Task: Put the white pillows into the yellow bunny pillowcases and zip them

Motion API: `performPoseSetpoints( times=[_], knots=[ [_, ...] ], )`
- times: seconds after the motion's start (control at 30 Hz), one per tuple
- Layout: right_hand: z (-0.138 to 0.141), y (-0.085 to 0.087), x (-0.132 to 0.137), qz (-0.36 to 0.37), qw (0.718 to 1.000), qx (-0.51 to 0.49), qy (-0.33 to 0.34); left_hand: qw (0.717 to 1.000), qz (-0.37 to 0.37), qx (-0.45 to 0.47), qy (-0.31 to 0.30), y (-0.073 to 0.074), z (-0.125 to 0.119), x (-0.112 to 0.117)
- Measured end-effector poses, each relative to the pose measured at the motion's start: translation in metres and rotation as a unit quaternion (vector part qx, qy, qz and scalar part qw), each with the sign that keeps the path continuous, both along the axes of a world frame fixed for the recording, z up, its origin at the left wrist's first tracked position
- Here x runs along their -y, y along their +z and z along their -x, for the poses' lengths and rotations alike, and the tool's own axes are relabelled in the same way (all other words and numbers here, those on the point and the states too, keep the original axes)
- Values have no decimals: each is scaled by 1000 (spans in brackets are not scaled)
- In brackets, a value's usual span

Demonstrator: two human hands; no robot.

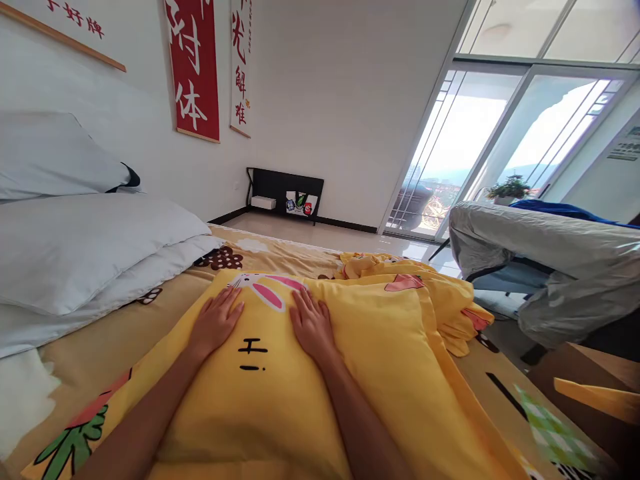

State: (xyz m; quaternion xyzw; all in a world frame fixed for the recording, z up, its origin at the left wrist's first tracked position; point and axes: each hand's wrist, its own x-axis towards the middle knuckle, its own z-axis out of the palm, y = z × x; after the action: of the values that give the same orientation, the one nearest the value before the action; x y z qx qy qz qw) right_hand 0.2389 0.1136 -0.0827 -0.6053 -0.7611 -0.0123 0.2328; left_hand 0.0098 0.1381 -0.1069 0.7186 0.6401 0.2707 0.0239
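Observation:
A plump yellow pillow with a bunny print, carrots and the letters "Hi" lies on the bed in front of me. My left hand rests palm down on its far left part, fingers stretched beside the bunny's face. Flat on the same pillow, by the pink bunny ears, is my right hand, its fingers extended and slightly apart. Neither hand grips anything. Both forearms reach across the pillow from the near edge of the view.
White pillows are stacked on the left of the patterned bedsheet. Crumpled yellow cloth lies beyond the pillow's right side. A plastic-covered piece of furniture and a cardboard box stand at right, a black shelf by the wall.

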Motion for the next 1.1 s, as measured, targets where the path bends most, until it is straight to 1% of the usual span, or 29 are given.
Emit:
performPoseSetpoints(
  times=[0.03, 0.1, 0.17, 0.23, 0.3, 0.37, 0.43, 0.53, 0.6, 0.67, 0.73, 0.77, 0.83, 0.9, 0.93, 0.97, 1.0, 1.03, 1.07, 1.1],
  knots=[
    [-10, 0, -3, 10, 1000, -3, -5, 1000, 0, 14, 8, -4, 7, 1],
    [-42, 10, -6, 25, 999, 9, -29, 999, -3, 37, 21, -8, 15, 3],
    [-81, 18, -4, 34, 995, 24, -89, 999, 0, 51, 17, -9, 17, 4],
    [-119, 15, 6, 39, 986, 27, -159, 998, 9, 66, 4, -9, 19, 3],
    [-153, -1, 23, 31, 979, 17, -200, 996, 10, 87, -1, -9, 22, 3],
    [-184, -25, 45, 0, 976, -7, -216, 994, 7, 110, 3, -11, 27, 2],
    [-213, -53, 70, -23, 973, -51, -226, 992, 4, 129, 1, -13, 32, 2],
    [-255, -92, 112, 0, 965, -114, -238, 988, -5, 154, -13, -12, 35, 4],
    [-275, -113, 143, -13, 969, -100, -225, 985, -20, 170, -23, -8, 36, 11],
    [-287, -127, 175, -58, 973, -53, -216, 984, -44, 169, -36, -7, 38, 26],
    [-288, -136, 205, -93, 968, -15, -232, 987, -64, 138, -49, -14, 46, 48],
    [-287, -140, 219, -105, 963, -6, -248, 990, -69, 114, -49, -22, 54, 62],
    [-286, -145, 243, -117, 957, 0, -264, 995, -70, 64, -29, -45, 75, 89],
    [-287, -148, 259, -125, 962, 9, -243, 998, -59, 38, 0, -71, 102, 112],
    [-289, -146, 263, -133, 964, 20, -227, 998, -50, 33, 13, -81, 115, 120],
    [-290, -140, 264, -148, 965, 36, -215, 998, -46, 31, 30, -86, 125, 127],
    [-289, -130, 263, -169, 961, 57, -211, 997, -54, 26, 46, -85, 131, 132],
    [-284, -115, 260, -192, 954, 78, -218, 995, -75, 18, 55, -77, 130, 136],
    [-275, -95, 255, -215, 945, 95, -228, 993, -107, 10, 55, -62, 123, 139],
    [-261, -70, 248, -233, 937, 107, -238, 988, -150, -5, 43, -41, 108, 142]
  ],
)
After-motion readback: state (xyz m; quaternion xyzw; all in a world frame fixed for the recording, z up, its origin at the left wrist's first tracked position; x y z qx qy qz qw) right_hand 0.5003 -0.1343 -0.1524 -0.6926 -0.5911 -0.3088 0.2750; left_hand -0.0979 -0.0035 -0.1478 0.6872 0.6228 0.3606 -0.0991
